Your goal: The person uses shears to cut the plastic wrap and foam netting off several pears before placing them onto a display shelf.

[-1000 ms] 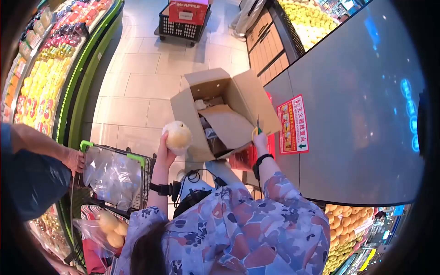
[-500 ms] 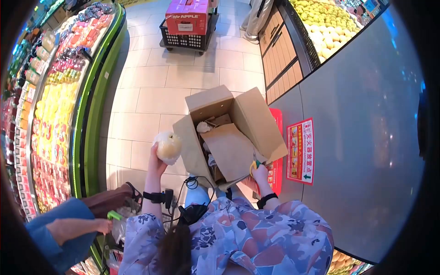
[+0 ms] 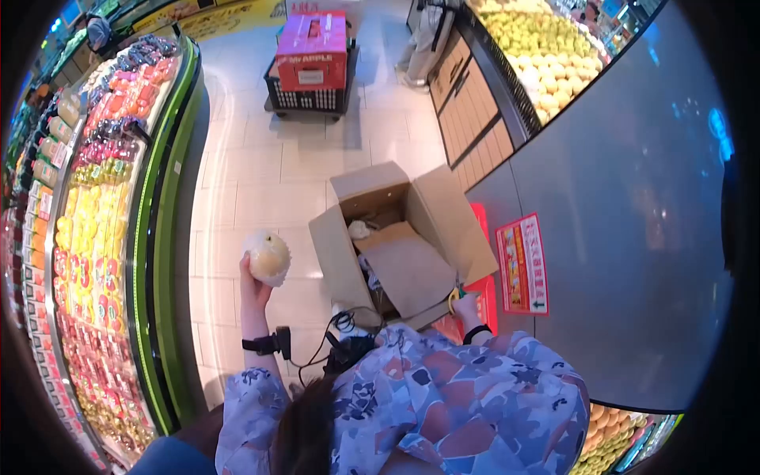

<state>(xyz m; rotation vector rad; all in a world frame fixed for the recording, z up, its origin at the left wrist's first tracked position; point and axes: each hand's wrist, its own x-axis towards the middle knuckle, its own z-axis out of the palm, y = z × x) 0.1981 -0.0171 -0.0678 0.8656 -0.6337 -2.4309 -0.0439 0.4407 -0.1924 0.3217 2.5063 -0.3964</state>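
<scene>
My left hand (image 3: 251, 281) is wrapped around a round, pale yellow fruit (image 3: 271, 258) in a white foam net, raised left of an open cardboard box (image 3: 453, 226). A small dark spot shows on top of the fruit. My right hand (image 3: 469, 307) grips scissors (image 3: 454, 297) with yellow and green handles at the box's near right corner; the blades are hard to make out. Inside the box lies a loose cardboard sheet (image 3: 408, 265), with crumpled white wrapping (image 3: 361, 229) beside it. What lies beneath the sheet is hidden.
A green-edged fruit display (image 3: 150, 182) runs along the left. Ahead stands a trolley (image 3: 313, 101) carrying a red and purple carton (image 3: 317, 59). A grey panel (image 3: 617, 237) with a red sign (image 3: 522, 265) borders the right. Another person's legs (image 3: 423, 51) show near the far stand.
The view has shifted, and the box and trolley appear lower. My left hand and the fruit sit slightly farther left. The other person's arm at lower left has mostly gone from sight.
</scene>
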